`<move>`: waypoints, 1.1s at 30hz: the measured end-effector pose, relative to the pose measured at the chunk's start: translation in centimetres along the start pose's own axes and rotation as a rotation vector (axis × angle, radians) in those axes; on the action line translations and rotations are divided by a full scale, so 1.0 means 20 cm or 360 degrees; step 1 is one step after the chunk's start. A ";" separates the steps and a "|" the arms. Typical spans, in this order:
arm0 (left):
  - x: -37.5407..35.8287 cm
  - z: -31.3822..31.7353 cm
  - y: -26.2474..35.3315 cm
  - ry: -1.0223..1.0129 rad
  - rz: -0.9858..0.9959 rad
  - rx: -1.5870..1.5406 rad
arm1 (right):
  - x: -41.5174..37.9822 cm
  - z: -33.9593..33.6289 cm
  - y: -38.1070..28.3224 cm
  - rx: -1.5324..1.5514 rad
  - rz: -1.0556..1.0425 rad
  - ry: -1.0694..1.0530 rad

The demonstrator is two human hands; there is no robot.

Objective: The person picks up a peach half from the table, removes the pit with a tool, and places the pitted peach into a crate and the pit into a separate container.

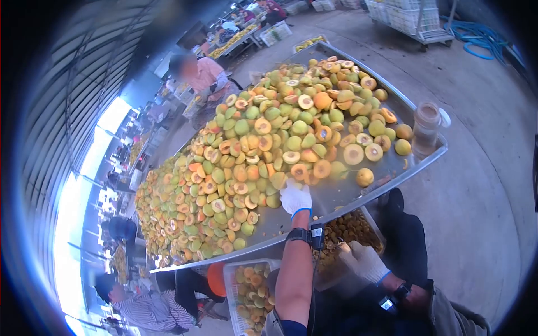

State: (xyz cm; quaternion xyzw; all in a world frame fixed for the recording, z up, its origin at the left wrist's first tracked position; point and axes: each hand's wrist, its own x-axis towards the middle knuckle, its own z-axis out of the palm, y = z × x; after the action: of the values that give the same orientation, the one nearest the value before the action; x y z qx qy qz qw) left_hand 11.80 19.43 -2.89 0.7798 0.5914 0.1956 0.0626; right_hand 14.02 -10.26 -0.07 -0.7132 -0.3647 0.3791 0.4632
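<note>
A large heap of halved yellow-green fruit (241, 140) lies on a metal-edged table (386, 182). My left hand (295, 199), in a white glove, reaches over the table and touches the near edge of the heap; its fingertips are partly hidden among the fruit. My right hand (361, 262), also gloved, is closed around a small tool (343, 245) whose tip points up and left. It is above a crate of brown pits (344, 229) under the table's front edge.
A clear plastic jar (427, 129) stands at the table's right corner. Below the front edge is a white crate of fruit halves (252, 294) beside an orange bucket (216, 279). Co-workers sit at the lower left and beyond the table. A cart (428, 33) and blue hose (476, 39) are behind.
</note>
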 end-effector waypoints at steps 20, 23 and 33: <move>-0.96 -0.56 -0.22 -0.0818 -0.0776 -0.3268 | -0.10 0.06 -0.18 -0.0068 -0.0239 -0.0143; -1.00 -0.61 -0.18 -0.0757 -0.0823 -0.3251 | -0.13 0.06 -0.23 -0.0152 -0.0238 -0.0105; -1.08 -0.63 -0.13 -0.0483 -0.0991 -0.3110 | -0.18 0.10 -0.30 -0.0409 -0.0141 -0.0132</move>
State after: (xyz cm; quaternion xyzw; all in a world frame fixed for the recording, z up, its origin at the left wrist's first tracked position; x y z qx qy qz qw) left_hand -0.07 -1.92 2.90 0.2179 0.3362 0.4649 0.7895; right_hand 9.67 -10.82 5.66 -0.7335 -0.4602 0.3376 0.3690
